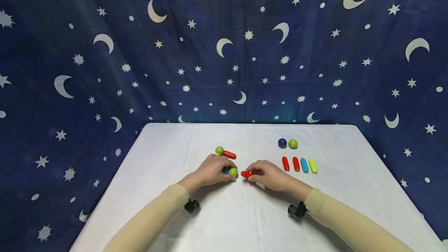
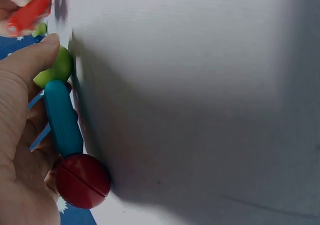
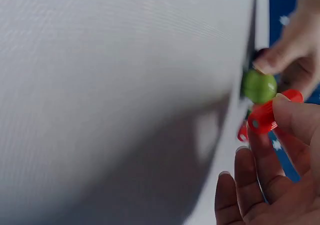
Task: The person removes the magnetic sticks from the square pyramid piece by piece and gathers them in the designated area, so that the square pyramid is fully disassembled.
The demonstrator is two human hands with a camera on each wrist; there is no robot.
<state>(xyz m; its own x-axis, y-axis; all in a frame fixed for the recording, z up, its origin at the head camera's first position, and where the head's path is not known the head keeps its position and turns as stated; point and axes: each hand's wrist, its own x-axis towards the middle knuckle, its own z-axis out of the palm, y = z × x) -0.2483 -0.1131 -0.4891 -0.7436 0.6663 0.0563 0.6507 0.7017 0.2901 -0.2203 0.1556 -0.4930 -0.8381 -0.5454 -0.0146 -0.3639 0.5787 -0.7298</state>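
Observation:
My left hand (image 1: 214, 169) grips a joined toy piece at the middle of the table. It has a green ball (image 2: 62, 67) at one end, a blue rod (image 2: 63, 119) in the middle and a grooved red ball (image 2: 82, 181) at the other end. The thumb lies on the green ball. Just to the right, my right hand (image 1: 268, 175) pinches a red rod (image 3: 265, 119) between thumb and index finger, its other fingers spread. In the head view, a small gap separates the rod's tip from the green ball.
Beyond the left hand lie another green ball (image 1: 219, 150) and a red rod (image 1: 229, 154), end to end. At right stand a dark blue ball (image 1: 282, 143) and a green ball (image 1: 293, 143), above a row of red, blue and yellow rods (image 1: 312, 166). A starry curtain (image 1: 245, 49) hangs behind.

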